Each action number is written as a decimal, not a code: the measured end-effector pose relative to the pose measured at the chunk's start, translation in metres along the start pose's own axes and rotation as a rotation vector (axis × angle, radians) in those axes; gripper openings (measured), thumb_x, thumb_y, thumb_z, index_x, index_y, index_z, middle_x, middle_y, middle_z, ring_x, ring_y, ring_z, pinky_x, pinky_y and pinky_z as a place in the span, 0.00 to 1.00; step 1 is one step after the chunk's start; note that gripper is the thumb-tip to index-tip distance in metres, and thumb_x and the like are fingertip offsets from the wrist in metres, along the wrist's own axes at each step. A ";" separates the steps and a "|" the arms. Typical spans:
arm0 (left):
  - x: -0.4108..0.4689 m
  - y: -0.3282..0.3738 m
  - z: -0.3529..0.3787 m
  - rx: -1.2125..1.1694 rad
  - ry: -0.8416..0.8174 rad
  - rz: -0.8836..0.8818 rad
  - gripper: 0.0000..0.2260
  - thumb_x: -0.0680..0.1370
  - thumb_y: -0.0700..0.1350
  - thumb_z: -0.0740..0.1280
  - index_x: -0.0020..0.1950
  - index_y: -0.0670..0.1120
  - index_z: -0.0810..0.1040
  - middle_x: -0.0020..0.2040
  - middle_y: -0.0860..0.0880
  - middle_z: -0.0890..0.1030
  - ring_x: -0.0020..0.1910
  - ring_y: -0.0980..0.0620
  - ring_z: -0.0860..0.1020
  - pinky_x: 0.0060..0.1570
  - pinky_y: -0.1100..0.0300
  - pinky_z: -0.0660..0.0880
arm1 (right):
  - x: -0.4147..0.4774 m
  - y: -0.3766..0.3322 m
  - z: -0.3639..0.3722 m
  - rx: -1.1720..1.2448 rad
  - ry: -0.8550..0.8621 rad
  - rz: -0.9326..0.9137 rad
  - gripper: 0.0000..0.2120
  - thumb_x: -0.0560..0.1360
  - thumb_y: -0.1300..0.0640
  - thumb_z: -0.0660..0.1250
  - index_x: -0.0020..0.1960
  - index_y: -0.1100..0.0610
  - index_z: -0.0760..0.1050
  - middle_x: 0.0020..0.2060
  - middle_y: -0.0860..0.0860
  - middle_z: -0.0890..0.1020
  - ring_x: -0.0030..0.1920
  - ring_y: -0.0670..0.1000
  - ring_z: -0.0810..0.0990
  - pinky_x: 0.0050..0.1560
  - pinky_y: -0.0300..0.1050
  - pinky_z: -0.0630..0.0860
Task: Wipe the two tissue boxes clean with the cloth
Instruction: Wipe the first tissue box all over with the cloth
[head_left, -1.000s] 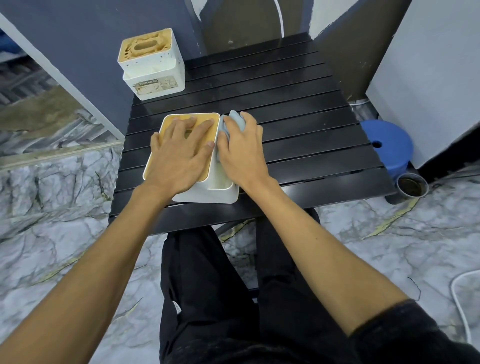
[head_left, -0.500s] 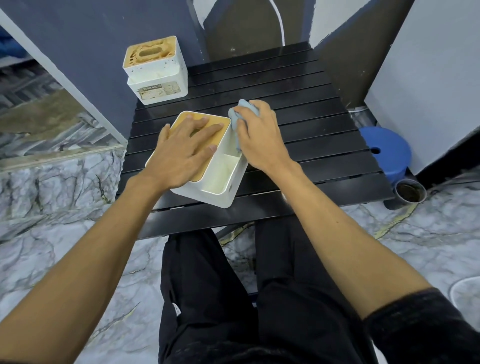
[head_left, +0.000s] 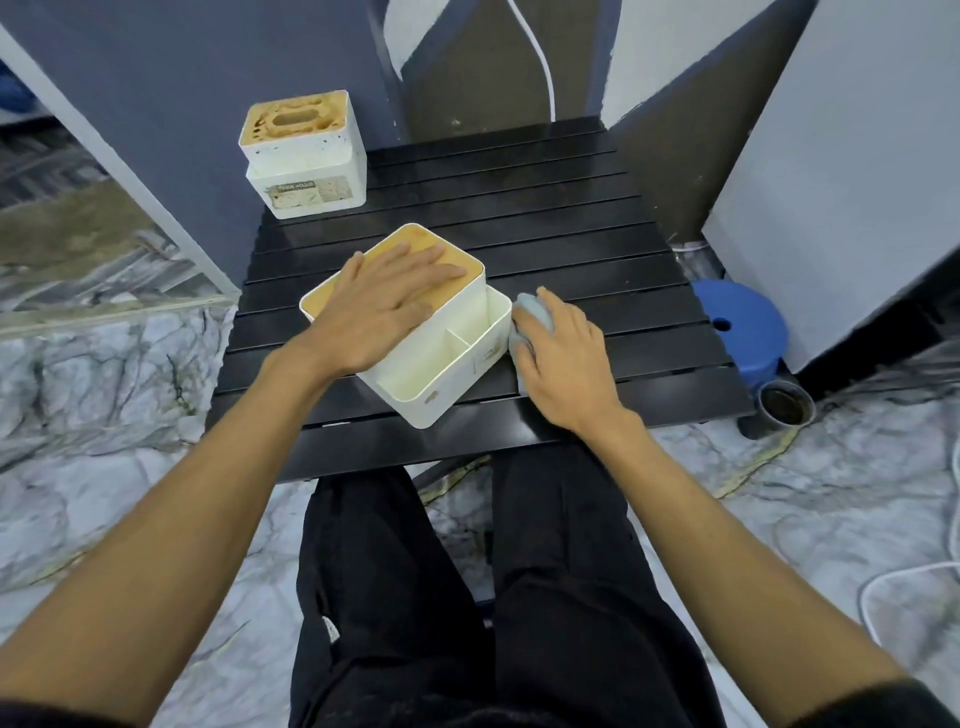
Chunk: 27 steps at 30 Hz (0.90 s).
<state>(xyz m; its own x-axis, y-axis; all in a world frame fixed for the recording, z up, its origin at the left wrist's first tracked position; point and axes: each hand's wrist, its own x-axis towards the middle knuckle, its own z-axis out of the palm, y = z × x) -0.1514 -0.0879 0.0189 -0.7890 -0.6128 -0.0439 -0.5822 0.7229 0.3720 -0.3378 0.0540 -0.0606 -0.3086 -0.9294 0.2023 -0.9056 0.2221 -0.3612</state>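
Head view: in the upper left of the frame a grimy white tissue box (head_left: 304, 156) with a stained wooden lid stands at the far left corner of the black slatted table (head_left: 545, 208). Near the middle, a second white tissue box (head_left: 447, 400) sits turned at an angle, its open side compartments showing. The left hand (head_left: 384, 306) lies flat, fingers straight, on its bamboo lid (head_left: 410, 244). Just right of the box, the right hand (head_left: 563, 353) curls over a light blue cloth (head_left: 530, 312), which touches the box's right wall. Farther right, a blue stool (head_left: 743, 322) and a dark cup (head_left: 784, 405) stand on the marble floor.
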 end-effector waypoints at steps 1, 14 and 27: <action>0.000 -0.002 0.000 -0.002 0.004 0.017 0.25 0.77 0.53 0.53 0.74 0.66 0.66 0.79 0.61 0.59 0.80 0.58 0.50 0.76 0.43 0.41 | -0.003 0.001 0.003 -0.029 -0.015 0.002 0.19 0.80 0.50 0.55 0.71 0.50 0.66 0.75 0.57 0.62 0.71 0.60 0.64 0.66 0.59 0.65; 0.008 -0.019 -0.011 0.049 0.033 0.237 0.23 0.79 0.48 0.57 0.74 0.58 0.71 0.77 0.57 0.66 0.79 0.54 0.59 0.77 0.45 0.50 | -0.001 -0.009 -0.009 -0.007 -0.129 0.145 0.24 0.78 0.45 0.57 0.74 0.47 0.63 0.76 0.58 0.58 0.74 0.60 0.59 0.74 0.64 0.52; -0.073 0.017 0.071 -0.282 0.602 -0.153 0.23 0.79 0.60 0.59 0.72 0.54 0.72 0.80 0.51 0.60 0.80 0.49 0.52 0.76 0.40 0.53 | 0.023 -0.035 -0.016 0.432 -0.118 -0.152 0.33 0.77 0.48 0.67 0.78 0.44 0.56 0.78 0.51 0.55 0.73 0.52 0.62 0.70 0.42 0.62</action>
<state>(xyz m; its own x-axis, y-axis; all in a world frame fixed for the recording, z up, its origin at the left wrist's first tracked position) -0.1183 -0.0082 -0.0374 -0.4073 -0.8313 0.3782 -0.5411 0.5532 0.6334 -0.3177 0.0300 -0.0291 -0.1243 -0.9745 0.1868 -0.7266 -0.0388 -0.6860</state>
